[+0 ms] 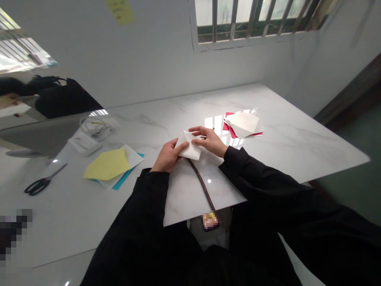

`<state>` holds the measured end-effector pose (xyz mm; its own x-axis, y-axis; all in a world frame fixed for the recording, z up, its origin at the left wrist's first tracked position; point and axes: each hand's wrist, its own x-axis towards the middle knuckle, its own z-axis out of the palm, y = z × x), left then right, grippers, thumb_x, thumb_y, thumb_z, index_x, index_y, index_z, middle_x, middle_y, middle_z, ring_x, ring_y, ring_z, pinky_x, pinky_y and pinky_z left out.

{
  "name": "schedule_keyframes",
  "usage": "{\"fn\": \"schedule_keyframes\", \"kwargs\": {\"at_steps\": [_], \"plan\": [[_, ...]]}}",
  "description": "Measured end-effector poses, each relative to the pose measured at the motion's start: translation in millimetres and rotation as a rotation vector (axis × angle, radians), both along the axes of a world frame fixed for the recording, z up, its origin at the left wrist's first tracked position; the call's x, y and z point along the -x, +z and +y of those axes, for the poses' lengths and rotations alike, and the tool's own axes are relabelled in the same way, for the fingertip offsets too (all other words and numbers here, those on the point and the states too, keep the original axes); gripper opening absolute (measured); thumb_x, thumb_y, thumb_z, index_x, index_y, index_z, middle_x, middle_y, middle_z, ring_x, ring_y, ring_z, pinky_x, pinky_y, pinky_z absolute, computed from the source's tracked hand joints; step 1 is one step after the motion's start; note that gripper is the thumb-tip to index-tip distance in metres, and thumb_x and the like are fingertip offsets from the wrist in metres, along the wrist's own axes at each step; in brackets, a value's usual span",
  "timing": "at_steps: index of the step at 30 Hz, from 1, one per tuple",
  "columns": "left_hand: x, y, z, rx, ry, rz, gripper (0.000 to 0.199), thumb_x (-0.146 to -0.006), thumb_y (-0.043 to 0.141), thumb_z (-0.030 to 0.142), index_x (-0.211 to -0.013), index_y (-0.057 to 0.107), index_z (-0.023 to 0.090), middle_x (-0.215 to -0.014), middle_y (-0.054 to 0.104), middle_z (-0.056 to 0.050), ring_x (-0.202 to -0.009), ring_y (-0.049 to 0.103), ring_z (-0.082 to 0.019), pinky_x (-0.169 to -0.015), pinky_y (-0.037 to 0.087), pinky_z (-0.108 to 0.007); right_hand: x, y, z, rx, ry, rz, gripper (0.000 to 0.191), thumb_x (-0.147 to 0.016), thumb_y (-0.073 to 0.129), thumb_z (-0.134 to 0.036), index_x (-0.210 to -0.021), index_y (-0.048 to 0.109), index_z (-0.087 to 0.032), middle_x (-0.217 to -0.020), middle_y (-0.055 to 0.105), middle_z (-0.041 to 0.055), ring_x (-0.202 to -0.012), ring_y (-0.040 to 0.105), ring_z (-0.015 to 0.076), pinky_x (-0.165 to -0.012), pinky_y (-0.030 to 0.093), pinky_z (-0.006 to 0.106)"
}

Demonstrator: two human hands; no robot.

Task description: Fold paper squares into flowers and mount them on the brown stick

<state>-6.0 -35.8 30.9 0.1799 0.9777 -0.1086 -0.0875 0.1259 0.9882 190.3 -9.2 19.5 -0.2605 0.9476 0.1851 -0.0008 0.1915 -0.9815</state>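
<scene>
A small folded white paper [192, 151] is held up above the marbled table, near its middle. My left hand [169, 155] grips the paper's left side, thumb on top and fingers behind. At the right edge, my right hand [210, 141] pinches the same paper between thumb and fingers. Below the paper, a thin dark brown stick [203, 184] runs toward the table's front edge; its upper end is hidden behind the paper.
Yellow paper [107, 165] lies over white and blue sheets at the left. Black scissors [40, 186] and a white box [85, 143] with a cable are nearby. White sheets [245, 124] over red ones lie at the right. A wall and barred window stand behind.
</scene>
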Motion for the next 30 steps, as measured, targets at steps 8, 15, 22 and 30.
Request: {"fn": "schedule_keyframes", "kwargs": {"at_steps": [8, 15, 22, 30], "plan": [[-0.6, 2.4, 1.0, 0.011, 0.042, 0.025, 0.061, -0.059, 0.095, 0.044, -0.107, 0.077, 0.012, -0.089, 0.074, -0.004, -0.075, 0.061, -0.017, -0.068, 0.048, -0.026, 1.2, -7.1, 3.3, 0.151, 0.058, 0.119, 0.048, -0.085, 0.077, -0.025, -0.132, 0.070, -0.020, -0.113, 0.077, 0.0089, -0.093, 0.072, 0.0205, -0.088, 0.062, 0.038], [-0.8, 5.6, 0.7, 0.033, 0.137, 0.047, 0.053, -0.058, 0.090, 0.038, -0.103, 0.076, 0.013, -0.083, 0.071, -0.002, -0.068, 0.056, -0.015, -0.057, 0.040, -0.023, -1.5, 1.3, 2.1, 0.358, 0.036, 0.171, 0.020, -0.096, 0.076, -0.030, -0.112, 0.077, -0.017, -0.099, 0.075, 0.0058, -0.079, 0.068, 0.0120, -0.072, 0.059, 0.022], [-1.6, 7.5, 2.1, 0.058, 0.212, 0.018, 0.045, -0.056, 0.086, 0.033, -0.096, 0.073, 0.016, -0.075, 0.067, 0.000, -0.064, 0.054, -0.014, -0.053, 0.039, -0.023, -2.0, 4.7, 1.3, 0.402, 0.000, 0.071, 0.028, -0.095, 0.081, -0.041, -0.088, 0.077, -0.014, -0.083, 0.071, 0.0064, -0.066, 0.064, 0.0107, -0.058, 0.057, 0.019], [-2.9, 8.8, 1.4, 0.039, 0.234, 0.042, 0.045, -0.056, 0.085, 0.033, -0.096, 0.073, 0.015, -0.075, 0.068, 0.000, -0.061, 0.054, -0.014, -0.050, 0.039, -0.022, -4.1, 3.9, 2.6, 0.397, -0.019, 0.013, 0.032, -0.097, 0.080, -0.040, -0.081, 0.076, -0.013, -0.083, 0.071, 0.0071, -0.065, 0.062, 0.0091, -0.052, 0.052, 0.015]]}}
